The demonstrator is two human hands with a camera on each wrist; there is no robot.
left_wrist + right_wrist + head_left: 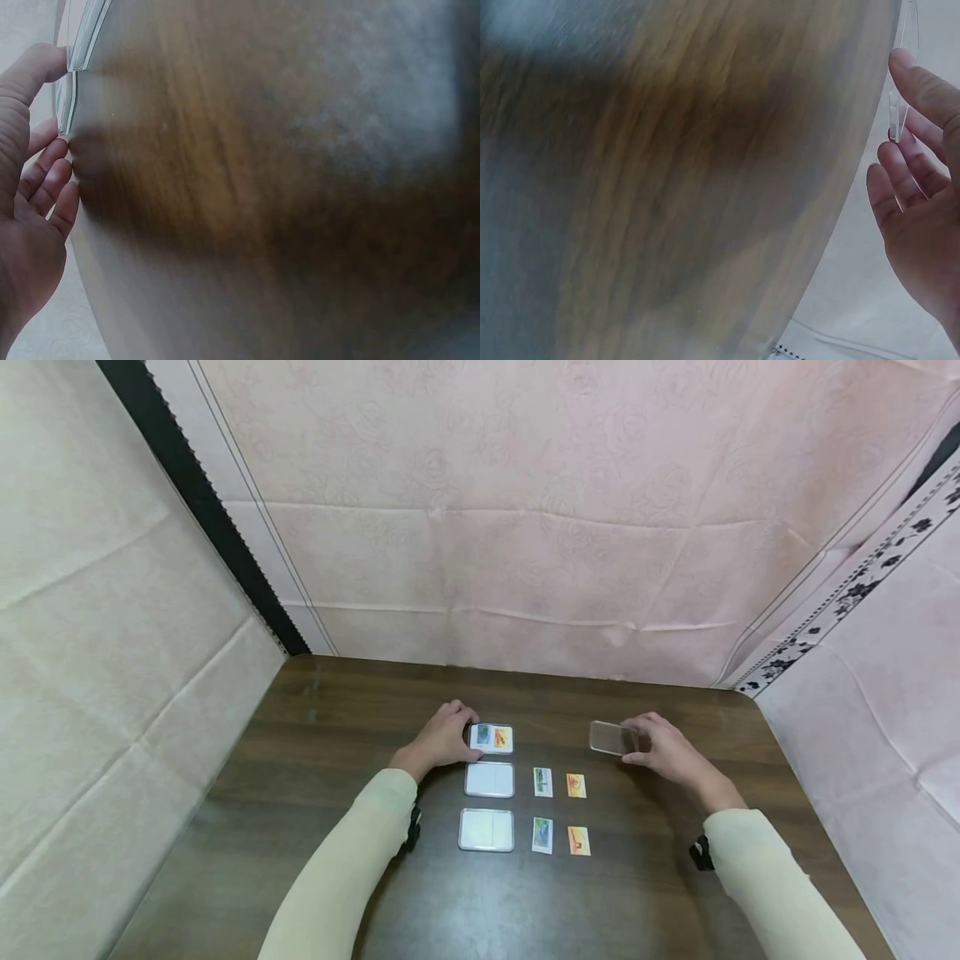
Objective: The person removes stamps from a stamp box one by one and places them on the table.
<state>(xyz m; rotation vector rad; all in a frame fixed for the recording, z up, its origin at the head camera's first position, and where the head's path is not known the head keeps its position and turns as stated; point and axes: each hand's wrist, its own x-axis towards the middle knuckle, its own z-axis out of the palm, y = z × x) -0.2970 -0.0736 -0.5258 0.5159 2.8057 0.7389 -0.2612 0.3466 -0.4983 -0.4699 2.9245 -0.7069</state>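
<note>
My left hand [445,735] grips the left end of a shallow clear plastic case [491,750], thumb at its near side. A blue stamp-like picture [484,734] and an orange one [502,738] lie in it side by side. In the left wrist view, the case's edge [66,112] shows between thumb and fingers. My right hand [663,747] pinches a clear plastic lid [607,737] by its right end, off to the right of the case. The right wrist view shows the lid's thin edge [897,116] between thumb and fingers.
Nearer me are two more shallow cases, a middle one [490,780] and a front one [486,830]. Beside them lie blue-green pictures [543,782] and orange pictures [576,786] in two rows. Cloth [480,568] hangs behind the brown table [337,843].
</note>
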